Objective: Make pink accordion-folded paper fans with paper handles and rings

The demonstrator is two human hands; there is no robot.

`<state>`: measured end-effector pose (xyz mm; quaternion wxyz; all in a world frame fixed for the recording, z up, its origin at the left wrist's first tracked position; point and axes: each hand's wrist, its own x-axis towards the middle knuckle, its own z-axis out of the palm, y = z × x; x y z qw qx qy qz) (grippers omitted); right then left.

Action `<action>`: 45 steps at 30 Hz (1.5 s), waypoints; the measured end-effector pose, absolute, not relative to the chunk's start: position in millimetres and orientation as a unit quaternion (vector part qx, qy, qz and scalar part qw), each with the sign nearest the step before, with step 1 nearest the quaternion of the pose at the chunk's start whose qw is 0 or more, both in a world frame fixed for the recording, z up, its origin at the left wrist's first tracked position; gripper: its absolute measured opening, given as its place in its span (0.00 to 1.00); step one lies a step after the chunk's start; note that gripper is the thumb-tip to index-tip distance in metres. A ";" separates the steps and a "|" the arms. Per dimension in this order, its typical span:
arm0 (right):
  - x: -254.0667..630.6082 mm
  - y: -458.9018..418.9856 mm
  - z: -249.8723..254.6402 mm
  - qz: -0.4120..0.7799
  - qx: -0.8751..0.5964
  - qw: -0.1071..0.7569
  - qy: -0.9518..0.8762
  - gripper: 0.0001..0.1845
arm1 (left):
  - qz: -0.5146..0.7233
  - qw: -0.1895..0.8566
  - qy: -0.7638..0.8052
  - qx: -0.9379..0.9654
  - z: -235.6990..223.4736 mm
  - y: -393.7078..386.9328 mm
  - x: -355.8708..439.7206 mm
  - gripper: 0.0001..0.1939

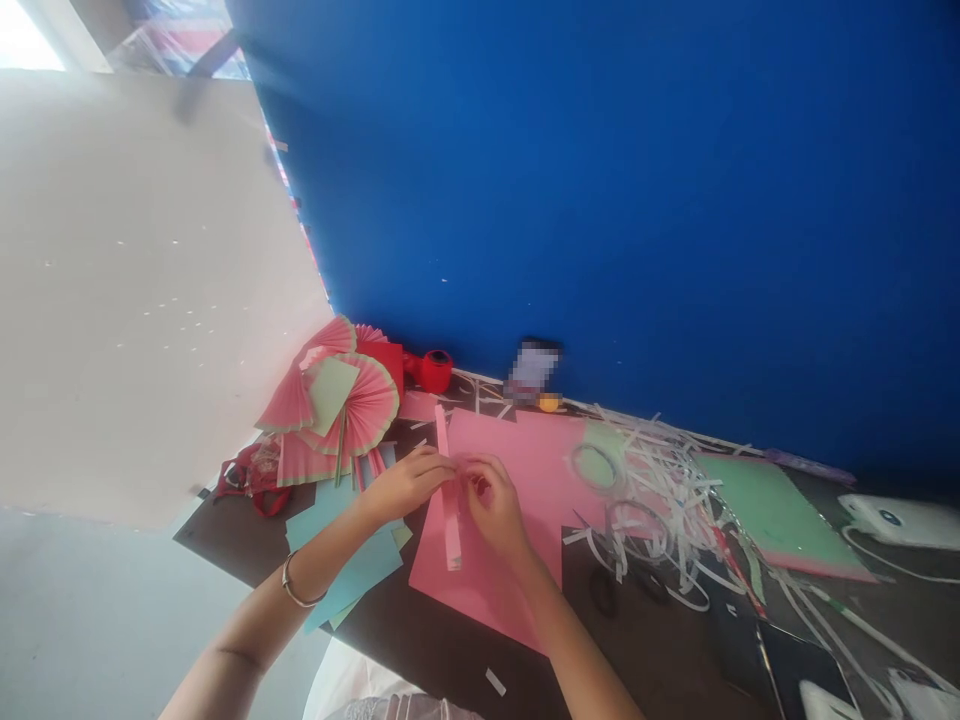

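Pinching the folded pink paper strip (pixel 451 530) near its middle with my left hand (pixel 409 484), I curl my right hand (pixel 496 505) beside it; whether those fingers grip it too, I cannot tell. It looks like crease work, and any further crease calls for aligned edges and light, even pressure. The strip is above pink paper (pixel 502 575) on the dark surface (pixel 450 636). Pleated paper fans (pixel 371 400) sit left, tangled white paper strips (pixel 675 500) right, a blue wall (pixel 600 200) beyond.

Both hands (pixel 450 485) at a folded pink strip (pixel 451 520).
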<state>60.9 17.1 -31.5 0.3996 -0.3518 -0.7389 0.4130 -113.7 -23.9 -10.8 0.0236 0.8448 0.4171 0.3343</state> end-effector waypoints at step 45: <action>85.4 -2.6 -17.4 0.463 -0.480 0.559 -0.492 0.14 | 0.363 0.332 0.328 0.806 42.9 36.5 -66.0 0.04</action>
